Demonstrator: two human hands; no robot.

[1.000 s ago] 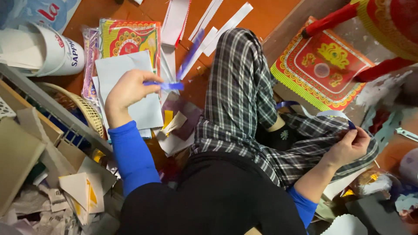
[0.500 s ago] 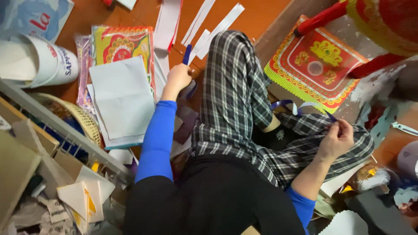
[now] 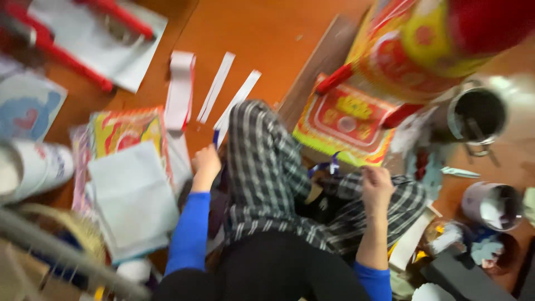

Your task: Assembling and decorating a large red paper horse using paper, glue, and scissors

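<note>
The frame is blurred. My left hand rests curled on the orange floor beside my plaid-trousered knee, next to a stack of pale paper sheets. A short blue object shows just above its knuckles; whether it is held is unclear. My right hand lies curled on my other plaid leg, close to a blue ribbon and a red and yellow ornate printed sheet. What it holds, if anything, is hidden by blur.
White paper strips and a folded white strip lie on the floor ahead. A colourful printed sheet lies under the pale stack. A metal can and a cup stand right; a white tub and a basket left.
My left hand has left the pale sheets and dropped to the floor by my knee. My right hand has shifted up along my leg. The view has tilted further forward.
</note>
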